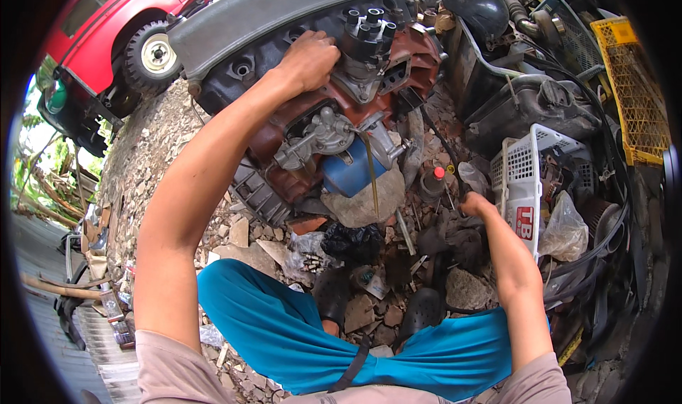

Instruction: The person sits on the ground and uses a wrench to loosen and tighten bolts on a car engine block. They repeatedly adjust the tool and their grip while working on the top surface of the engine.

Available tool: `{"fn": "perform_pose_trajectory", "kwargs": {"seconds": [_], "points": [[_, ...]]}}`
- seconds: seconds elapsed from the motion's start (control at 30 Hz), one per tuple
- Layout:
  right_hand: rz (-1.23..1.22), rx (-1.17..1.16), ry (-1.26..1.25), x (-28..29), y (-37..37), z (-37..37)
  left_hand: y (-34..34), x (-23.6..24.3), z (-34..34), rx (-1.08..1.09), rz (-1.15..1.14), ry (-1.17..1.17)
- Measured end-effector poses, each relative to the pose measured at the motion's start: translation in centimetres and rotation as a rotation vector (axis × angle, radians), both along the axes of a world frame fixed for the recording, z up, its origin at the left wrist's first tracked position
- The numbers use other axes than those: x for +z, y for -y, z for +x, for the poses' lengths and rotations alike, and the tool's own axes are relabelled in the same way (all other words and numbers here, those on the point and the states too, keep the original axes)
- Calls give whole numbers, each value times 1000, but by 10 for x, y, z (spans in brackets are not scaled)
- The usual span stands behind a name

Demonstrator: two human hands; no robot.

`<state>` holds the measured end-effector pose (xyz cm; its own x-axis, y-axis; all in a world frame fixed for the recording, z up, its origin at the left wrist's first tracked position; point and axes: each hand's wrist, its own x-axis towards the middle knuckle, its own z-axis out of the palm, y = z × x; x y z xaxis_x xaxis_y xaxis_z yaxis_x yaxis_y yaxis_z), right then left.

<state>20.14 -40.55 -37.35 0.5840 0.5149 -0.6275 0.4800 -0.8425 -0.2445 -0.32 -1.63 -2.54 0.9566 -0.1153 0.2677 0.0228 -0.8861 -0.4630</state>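
Note:
In front of me rests a reddish-brown engine block (284, 123) with a dark cylinder head. My left hand (310, 59) is on the head's near edge, beside a round recess, fingers curled down; whatever they hold is hidden. Right of it stands a black distributor (368, 38) with several upright terminals. Below are a grey metal fuel pump (323, 135) and a blue oil filter (353, 168). My right hand (477, 203) is low at the right, fingers closed on something I cannot make out, near a bottle with a red cap (439, 173).
A white plastic basket (522, 184) with parts and a plastic bag stands right, near a yellow crate (632, 84) and a dark jerrycan (543, 112). Rubble, stones and rags cover the ground. A red vehicle (128, 13) is at the far left. A long grey cover (284, 17) lies along the engine's top.

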Motion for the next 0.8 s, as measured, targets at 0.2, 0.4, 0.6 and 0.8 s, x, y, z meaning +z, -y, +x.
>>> {"fn": "perform_pose_trajectory", "kwargs": {"seconds": [0.2, 0.4, 0.6, 0.8], "points": [[3, 36, 125, -52, 20, 4, -10, 5, -1, -103, -92, -23], [8, -31, 159, -52, 4, -28, -20, 4, -11, -153, -195, -14], [78, -193, 208, -55, -2, -40, -8, -11, -3, -126, -169, 167], [124, -215, 239, -38, 1, -45, -9, -13, -3, -124, -100, 143]]}}
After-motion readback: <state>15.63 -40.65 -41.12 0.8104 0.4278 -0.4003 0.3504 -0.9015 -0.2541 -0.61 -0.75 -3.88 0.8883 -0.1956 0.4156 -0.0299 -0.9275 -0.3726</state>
